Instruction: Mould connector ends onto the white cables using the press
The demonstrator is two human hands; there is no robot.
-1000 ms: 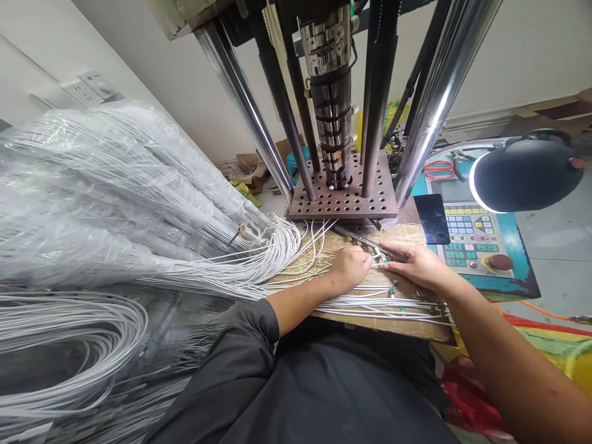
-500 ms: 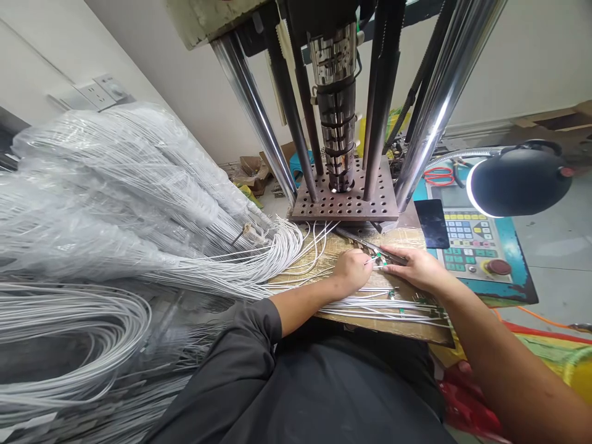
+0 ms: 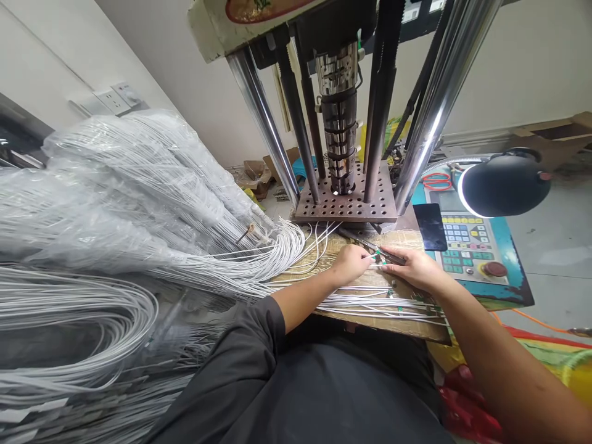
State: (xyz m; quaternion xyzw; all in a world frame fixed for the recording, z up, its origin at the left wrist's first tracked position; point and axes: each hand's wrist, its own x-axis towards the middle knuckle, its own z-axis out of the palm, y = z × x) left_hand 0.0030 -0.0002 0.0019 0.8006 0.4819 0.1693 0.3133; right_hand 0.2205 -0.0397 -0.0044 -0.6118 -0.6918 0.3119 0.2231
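My left hand (image 3: 354,264) is closed in a pinch on a white cable (image 3: 372,256), whose green tip points to the right. Opposite it, my right hand (image 3: 419,269) has its index finger and thumb on either side of the end of a dark metal bar (image 3: 393,258), gripping it. The thumb is close to another green-tipped white cable (image 3: 380,265). That bar lies slantwise on the worn board (image 3: 330,250), running back toward the press. Several finished-looking white cables (image 3: 370,302) with green pieces lie along the board's near edge.
Behind the board stands a press with a perforated plate (image 3: 345,213) and steel columns (image 3: 266,123). Plastic-wrapped cable bundles (image 3: 124,166) and a cable coil (image 3: 92,333) fill the left. At right are a control panel (image 3: 472,246), a phone (image 3: 430,227) and a lamp (image 3: 506,183).
The camera view has shifted slightly, so the press and bundles appear a little lower and further right. Both hands stay almost in place, the left one's fingers slightly nearer the right hand.
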